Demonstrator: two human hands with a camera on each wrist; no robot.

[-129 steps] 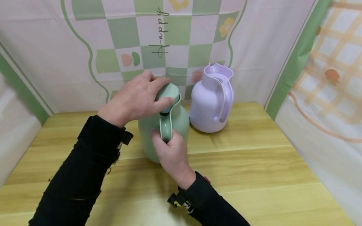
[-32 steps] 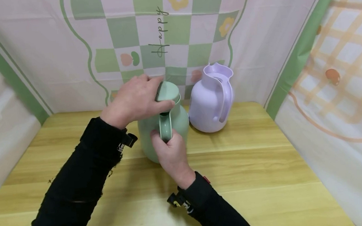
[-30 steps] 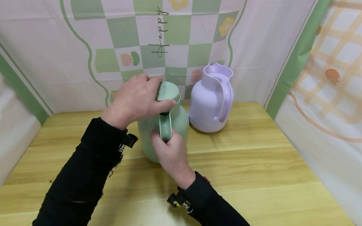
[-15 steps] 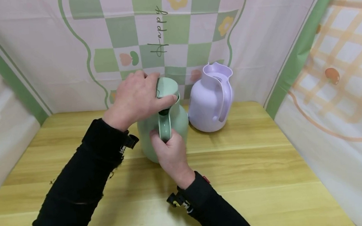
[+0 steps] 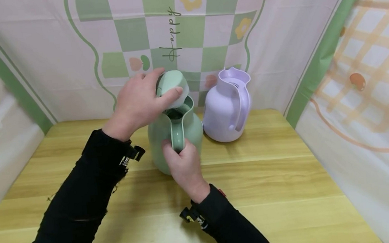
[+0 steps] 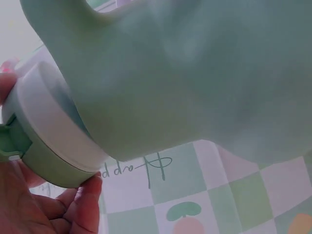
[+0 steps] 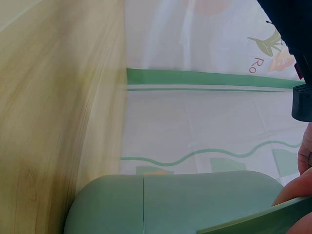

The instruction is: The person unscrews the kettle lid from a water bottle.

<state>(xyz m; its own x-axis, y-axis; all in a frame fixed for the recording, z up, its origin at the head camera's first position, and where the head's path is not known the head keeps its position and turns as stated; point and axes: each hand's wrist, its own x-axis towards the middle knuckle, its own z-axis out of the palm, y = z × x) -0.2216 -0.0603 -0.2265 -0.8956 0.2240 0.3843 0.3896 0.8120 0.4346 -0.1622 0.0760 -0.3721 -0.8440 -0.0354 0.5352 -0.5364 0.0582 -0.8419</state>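
Observation:
A green thermos jug (image 5: 158, 147) stands upright on the wooden table. My right hand (image 5: 186, 168) grips its handle (image 5: 177, 136), thumb along the near side. Above the jug's mouth, my left hand (image 5: 141, 103) holds the green lid (image 5: 171, 81) between thumb and fingers, tilted, with its pale lower part showing. The dark inside of the neck (image 5: 175, 113) is visible beneath it. In the left wrist view the lid's white collar (image 6: 58, 117) sits at the jug's rim, fingers around its green cap. The right wrist view shows the jug's side (image 7: 195, 200) and part of the handle.
A lilac jug (image 5: 223, 115) without a lid stands at the back right, close beside the green one, its handle toward the front right. Behind the wooden table (image 5: 271, 199) hangs a printed cloth (image 5: 131, 34), with further cloth at both sides.
The left hand has lifted the lid up off the neck and tilted it, where before it sat in the jug's mouth. The right hand keeps its grip on the handle; the jugs stay put.

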